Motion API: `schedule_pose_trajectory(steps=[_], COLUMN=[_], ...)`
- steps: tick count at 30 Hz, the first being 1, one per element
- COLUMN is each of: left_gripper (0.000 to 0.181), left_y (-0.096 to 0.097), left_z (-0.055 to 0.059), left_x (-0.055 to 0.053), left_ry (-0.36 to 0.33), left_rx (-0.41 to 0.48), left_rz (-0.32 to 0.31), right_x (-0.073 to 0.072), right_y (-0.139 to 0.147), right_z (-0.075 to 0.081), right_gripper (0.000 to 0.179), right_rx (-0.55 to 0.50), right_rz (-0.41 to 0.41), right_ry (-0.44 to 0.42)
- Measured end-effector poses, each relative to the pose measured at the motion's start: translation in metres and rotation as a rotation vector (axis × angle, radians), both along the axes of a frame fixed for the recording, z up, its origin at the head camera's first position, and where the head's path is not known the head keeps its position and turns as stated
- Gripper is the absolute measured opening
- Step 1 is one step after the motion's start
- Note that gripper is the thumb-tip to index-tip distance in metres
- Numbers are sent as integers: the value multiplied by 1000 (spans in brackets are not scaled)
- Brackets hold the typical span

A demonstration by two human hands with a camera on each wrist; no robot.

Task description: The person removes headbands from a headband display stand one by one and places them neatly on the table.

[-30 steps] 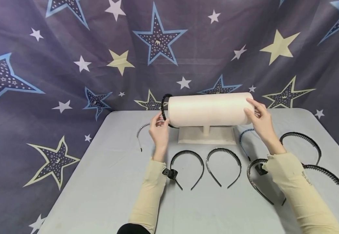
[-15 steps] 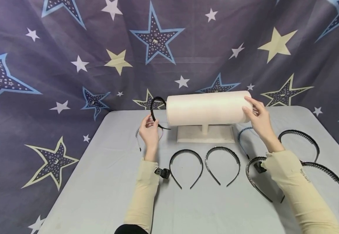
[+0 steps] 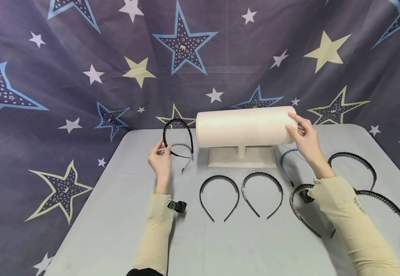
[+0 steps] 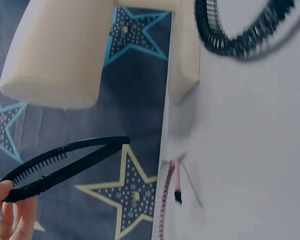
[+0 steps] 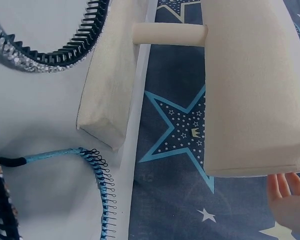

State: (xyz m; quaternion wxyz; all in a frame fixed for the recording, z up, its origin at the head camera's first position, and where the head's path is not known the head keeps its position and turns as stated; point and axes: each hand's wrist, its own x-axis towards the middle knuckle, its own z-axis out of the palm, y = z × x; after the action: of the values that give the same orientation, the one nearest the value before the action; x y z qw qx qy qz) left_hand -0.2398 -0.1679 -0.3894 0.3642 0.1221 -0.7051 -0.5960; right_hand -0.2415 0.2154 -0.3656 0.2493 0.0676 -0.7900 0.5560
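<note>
In the head view my left hand (image 3: 160, 163) pinches a black toothed headband (image 3: 164, 132) by one side, raised left of the display stand. The left wrist view shows thumb and fingers on the curved end of that headband (image 4: 65, 174). My right hand (image 3: 308, 142) holds the right end of the stand's cream padded roll (image 3: 241, 126), thumb in front and fingers at the end face. Fingertips of the right hand (image 5: 290, 210) reach the roll's end (image 5: 255, 150) in the right wrist view. No headband sits on the roll.
A thin pink headband (image 4: 166, 195) lies behind the held one. Two dark headbands (image 3: 218, 177) lie before the stand's base (image 3: 217, 159). Right of it are a blue headband (image 3: 282, 159) and several dark ones (image 3: 362, 161), partly under my right forearm. A star-patterned cloth (image 3: 110, 76) hangs behind.
My left hand has drawn the black headband leftward, away from the roll's left end, and turned it so its arch faces the head camera more. The right hand stays on the roll.
</note>
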Motion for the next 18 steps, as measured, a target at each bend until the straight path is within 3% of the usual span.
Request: schedule_pose_trajectory(steps=[10, 18], left_gripper=[31, 32], left_y=[-25, -40], left_z=[1, 0], left_x=[9, 13], left_ry=[-82, -162], left_rx=[-123, -145], left_rz=[47, -36], right_x=[-2, -2], right_y=[1, 1], right_z=[-1, 0], right_gripper=[41, 41], right_rx=[9, 4], right_rz=[-5, 2], right_ry=[0, 0])
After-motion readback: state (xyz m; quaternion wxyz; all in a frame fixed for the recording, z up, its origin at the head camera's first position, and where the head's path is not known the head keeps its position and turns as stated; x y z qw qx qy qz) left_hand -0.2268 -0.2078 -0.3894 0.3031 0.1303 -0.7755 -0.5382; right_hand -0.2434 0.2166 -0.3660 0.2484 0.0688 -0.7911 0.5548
